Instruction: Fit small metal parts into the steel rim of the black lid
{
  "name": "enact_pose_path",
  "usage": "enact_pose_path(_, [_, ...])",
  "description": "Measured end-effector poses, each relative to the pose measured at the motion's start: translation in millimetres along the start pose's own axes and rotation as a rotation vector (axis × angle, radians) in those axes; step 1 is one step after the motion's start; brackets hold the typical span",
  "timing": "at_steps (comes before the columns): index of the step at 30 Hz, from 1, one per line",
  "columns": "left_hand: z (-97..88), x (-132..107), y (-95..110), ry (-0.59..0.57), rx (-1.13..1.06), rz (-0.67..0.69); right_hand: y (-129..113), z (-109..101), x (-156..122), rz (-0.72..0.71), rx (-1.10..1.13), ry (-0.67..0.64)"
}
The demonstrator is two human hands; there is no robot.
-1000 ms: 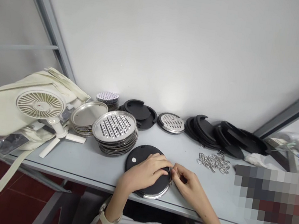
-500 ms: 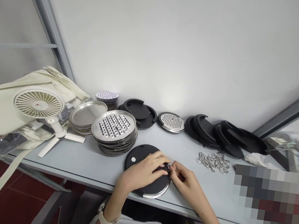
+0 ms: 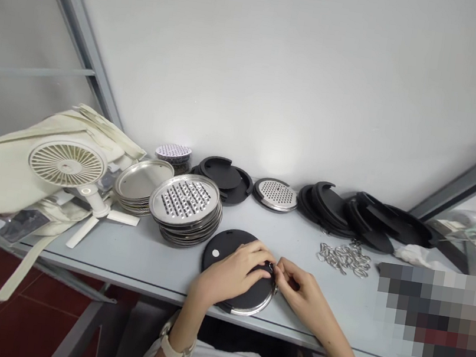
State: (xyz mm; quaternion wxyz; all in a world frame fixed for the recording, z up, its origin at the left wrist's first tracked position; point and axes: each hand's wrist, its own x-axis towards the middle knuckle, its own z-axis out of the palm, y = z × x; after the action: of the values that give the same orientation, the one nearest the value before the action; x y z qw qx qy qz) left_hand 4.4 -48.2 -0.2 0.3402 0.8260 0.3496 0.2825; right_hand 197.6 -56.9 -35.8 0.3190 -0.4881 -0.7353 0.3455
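Observation:
A round black disc with a steel rim [image 3: 227, 247] lies flat on the grey table [image 3: 145, 260] near its front edge. My left hand [image 3: 230, 273] rests on top of the disc, fingers curled and pressing it down. My right hand [image 3: 297, 292] is at the disc's right edge, fingertips pinched on a small metal ring [image 3: 272, 267] right where the two hands meet. The ring is mostly hidden by my fingers.
A stack of steel grater discs [image 3: 186, 209] and a stack of plain steel plates [image 3: 138, 184] stand to the left. Black discs [image 3: 348, 216] line the wall, with one steel grater [image 3: 275, 194]. Loose metal rings [image 3: 345, 258] lie right. A white fan [image 3: 67, 165] rests on a cloth bag.
Both hands stay on the disc's right edge, with only small finger movements on the ring. The view has shifted slightly.

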Motion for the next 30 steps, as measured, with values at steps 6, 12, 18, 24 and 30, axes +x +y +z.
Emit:
enact_pose_path(6, [-1.4,0.0,1.5,0.001,0.003,0.020,-1.3,-1.1,-1.3,0.000,-0.007,-0.016])
enact_pose_path(12, [-1.4,0.8,1.8,-0.001,0.021,0.031,-1.3,-1.4,-2.1,0.002,-0.016,-0.035])
enact_pose_path(18, [-0.1,0.4,-0.2,0.000,0.021,0.025,-2.8,-1.9,-2.6,-0.004,-0.032,-0.038])
enact_pose_path(24, [0.3,-0.1,-0.7,-0.009,0.032,0.027,-3.2,-2.2,-2.5,0.001,-0.034,-0.048])
enact_pose_path(30, [0.0,-0.1,-0.1,-0.020,0.043,0.026,-1.8,-1.0,-2.7,0.008,-0.039,-0.036])
